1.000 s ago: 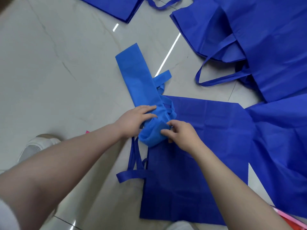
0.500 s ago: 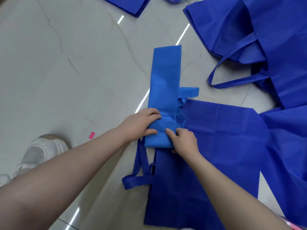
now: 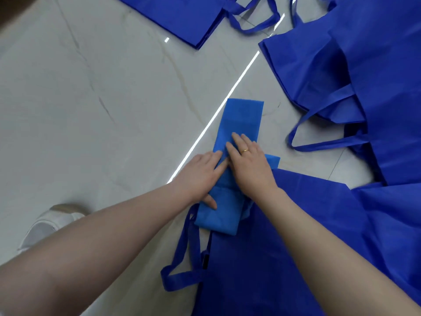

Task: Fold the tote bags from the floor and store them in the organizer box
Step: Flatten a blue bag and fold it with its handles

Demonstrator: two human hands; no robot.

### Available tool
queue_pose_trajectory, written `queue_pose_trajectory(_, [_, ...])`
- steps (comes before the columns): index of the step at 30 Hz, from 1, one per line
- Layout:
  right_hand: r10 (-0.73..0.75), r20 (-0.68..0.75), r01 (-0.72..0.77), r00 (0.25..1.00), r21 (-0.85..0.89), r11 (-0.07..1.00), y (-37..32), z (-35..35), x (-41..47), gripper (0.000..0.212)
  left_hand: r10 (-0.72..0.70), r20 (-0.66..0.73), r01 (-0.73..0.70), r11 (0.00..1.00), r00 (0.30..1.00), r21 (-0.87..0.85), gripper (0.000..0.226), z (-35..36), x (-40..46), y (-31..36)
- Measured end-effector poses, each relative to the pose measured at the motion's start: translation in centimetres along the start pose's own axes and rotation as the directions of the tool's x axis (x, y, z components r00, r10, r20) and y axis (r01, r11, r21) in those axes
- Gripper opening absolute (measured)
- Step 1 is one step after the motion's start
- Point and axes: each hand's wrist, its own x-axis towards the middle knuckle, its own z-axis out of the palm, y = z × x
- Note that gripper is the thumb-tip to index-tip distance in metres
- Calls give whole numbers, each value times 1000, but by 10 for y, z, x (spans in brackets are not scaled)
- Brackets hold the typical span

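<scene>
Head view: lying on marble floor [image 3: 91, 99], partly over flat dark-blue tote bag [image 3: 296, 236]: folded light-blue tote bag [image 3: 245, 117], narrow strip. Pressing down on strip with straight fingers, released: left hand [image 3: 198, 176], right hand [image 3: 250, 165], side by side. Lying nearby, unfolded: more tote bags [image 3: 364, 65]. Showing at lower left: white shoe [image 3: 45, 226].

Under my palms the folded tote bag [image 3: 241, 124] is matt, faintly textured non-woven cloth. The darker tote bags [image 3: 307, 224] around it have a slight sheen. The floor [image 3: 91, 99] is glossy, smooth, veined stone. My ring [image 3: 245, 150] is shiny metal.
</scene>
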Motion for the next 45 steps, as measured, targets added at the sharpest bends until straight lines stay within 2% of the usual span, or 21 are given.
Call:
queue_pose_trajectory(2, [107, 105, -115, 989, 76, 990, 15, 1, 15, 42, -3, 18, 3, 1000, 1000, 4, 126, 1, 0, -1])
queue_pose_trajectory(6, [218, 17, -217, 976, 196, 956, 30, 2, 36, 22, -29, 67, 33, 998, 997, -55, 123, 7, 1, -4])
queue_pose_trajectory(8, [278, 45, -280, 960, 255, 926, 34, -1, 47, 23, -15, 94, 24, 994, 995, -103, 124, 7, 3, -5])
queue_pose_trajectory(10, [293, 88, -305, 952, 340, 889, 40, -5, 58, 39, -17, 122, 35, 989, 992, -141, 124, 5, 3, -7])
queue_pose_trajectory(12, [281, 98, -297, 955, 398, 868, 46, -12, 66, 67, -15, 127, 36, 986, 992, -165, 124, 4, 3, -8])
queue_pose_trajectory(14, [297, 135, -326, 945, 345, 880, 51, -19, 74, 93, -16, 126, 37, 986, 992, -165, 124, 4, 3, -8])
queue_pose_trajectory(15, [311, 163, -347, 936, 292, 891, 52, -24, 79, 98, -19, 127, 40, 985, 992, -165, 124, 4, 3, -8])
queue_pose_trajectory(16, [320, 187, -359, 929, 240, 902, 53, -27, 83, 98, -22, 127, 44, 985, 992, -169, 124, 4, 3, -7])
queue_pose_trajectory(18, [325, 193, -360, 926, 191, 913, 52, -30, 89, 83, -30, 125, 51, 984, 992, -169, 124, 4, 4, -7])
queue_pose_trajectory(21, [327, 76, -335, 942, 287, 897, 48, -29, 84, 52, -35, 121, 54, 986, 992, -159, 123, 4, 3, -7])
queue_pose_trajectory(24, [230, -41, -203, 972, 336, 920, 44, -27, 64, 30, -48, 119, 63, 990, 992, -127, 123, 4, 2, -5])
queue_pose_trajectory(28, [58, -247, 7, 967, 256, 967, 30, -20, 24, 32, -126, 121, 134, 989, 985, -62, 127, 3, -3, -1])
queue_pose_trajectory(30, [9, -285, 50, 959, 201, 978, 14, -11, 3, 31, -198, 109, 201, 979, 974, -19, 132, 1, -7, 2])
queue_pose_trajectory(32, [-13, -271, 54, 963, 145, 988, -2, 4, -14, 33, -275, 77, 277, 961, 958, -17, 136, 1, -13, 7])
queue_pose_trajectory(35, [76, -231, -33, 970, 183, 983, -12, 20, -30, 40, -434, 28, 434, 900, 901, -31, 153, 5, -25, 14])
queue_pose_trajectory(36, [103, -228, -58, 968, 196, 979, -12, 24, -32, 41, -437, 5, 437, 897, 899, -63, 156, 7, -28, 15])
queue_pose_trajectory(39, [63, -146, -35, 987, 191, 981, -9, 28, -37, 50, -287, -118, 285, 958, 951, -40, 143, 10, -29, 12])
queue_pose_trajectory(41, [10, -73, 7, 997, 230, 973, -6, 22, -44, 54, -148, -137, 151, 988, 980, 15, 130, 8, -26, 12])
queue_pose_trajectory(42, [38, -32, -27, 999, 286, 958, -4, 18, -50, 52, -90, -108, 93, 995, 990, 30, 124, 6, -24, 12])
queue_pose_trajectory(44, [270, -57, -224, 961, 412, 883, 3, 12, -63, 45, -20, -2, 20, 1000, 1000, 18, 112, 5, -17, 11])
queue_pose_trajectory(45, [423, -109, -330, 900, 464, 822, 5, 10, -69, 40, -22, 31, 21, 1000, 999, 4, 108, 5, -15, 11])
